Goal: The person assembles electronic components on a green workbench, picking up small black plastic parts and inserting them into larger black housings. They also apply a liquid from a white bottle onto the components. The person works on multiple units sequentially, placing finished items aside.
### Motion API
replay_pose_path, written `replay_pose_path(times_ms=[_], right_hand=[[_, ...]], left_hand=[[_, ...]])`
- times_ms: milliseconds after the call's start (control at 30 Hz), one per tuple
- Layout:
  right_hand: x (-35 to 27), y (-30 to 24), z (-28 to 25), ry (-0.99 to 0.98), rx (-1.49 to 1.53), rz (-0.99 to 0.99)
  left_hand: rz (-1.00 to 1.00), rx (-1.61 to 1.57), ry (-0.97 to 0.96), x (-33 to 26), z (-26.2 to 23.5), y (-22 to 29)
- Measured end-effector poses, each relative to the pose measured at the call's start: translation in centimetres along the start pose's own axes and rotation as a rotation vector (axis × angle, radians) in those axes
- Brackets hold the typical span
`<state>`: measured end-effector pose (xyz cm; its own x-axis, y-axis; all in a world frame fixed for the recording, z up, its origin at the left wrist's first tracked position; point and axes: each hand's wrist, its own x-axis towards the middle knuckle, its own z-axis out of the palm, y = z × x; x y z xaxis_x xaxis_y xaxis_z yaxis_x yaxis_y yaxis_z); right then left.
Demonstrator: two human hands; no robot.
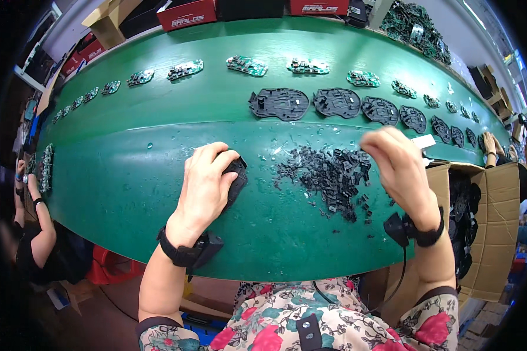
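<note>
My left hand (205, 184) is wrapped round a black plastic shell (238, 184), which looks like a computer mouse base, held on the green table (117, 181). The palm and fingers cover much of that shell. To the right of it lies a loose pile of small black plastic parts (334, 178). Over the pile's right edge hovers my right hand (399, 167), its fingers drawn together in a pinch. Whatever sits between those fingertips is too small or hidden to make out.
Beyond the pile runs a row of black mouse bases (336, 104). Farther back stretches a line of green circuit boards (247, 65). An open cardboard box (493, 234) of black shells stands at the right. Other people's hands (490, 146) work at the table's right and left ends.
</note>
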<state>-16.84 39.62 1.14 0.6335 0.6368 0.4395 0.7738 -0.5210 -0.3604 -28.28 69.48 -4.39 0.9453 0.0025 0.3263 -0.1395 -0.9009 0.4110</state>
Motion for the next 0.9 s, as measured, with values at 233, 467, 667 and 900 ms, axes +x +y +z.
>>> replay_pose_path(times_ms=[233, 467, 667, 900], right_hand=[[11.1, 4.0, 8.8, -0.140, 0.011, -0.194], [14.1, 6.5, 13.9, -0.259, -0.087, -0.147], [14.5, 6.6, 13.8, -0.305, -0.090, -0.025], [14.7, 5.9, 13.2, -0.320, -0.247, -0.105]], left_hand=[[-0.101, -0.079, 0.018, 1.0, -0.7, -1.0], [-0.250, 0.079, 0.186, 3.6, -3.7, -5.4], [-0.536, 0.063, 0.170, 8.3, -3.2, -8.6], [-0.654, 0.151, 0.088, 11.8, -0.4, -11.1]])
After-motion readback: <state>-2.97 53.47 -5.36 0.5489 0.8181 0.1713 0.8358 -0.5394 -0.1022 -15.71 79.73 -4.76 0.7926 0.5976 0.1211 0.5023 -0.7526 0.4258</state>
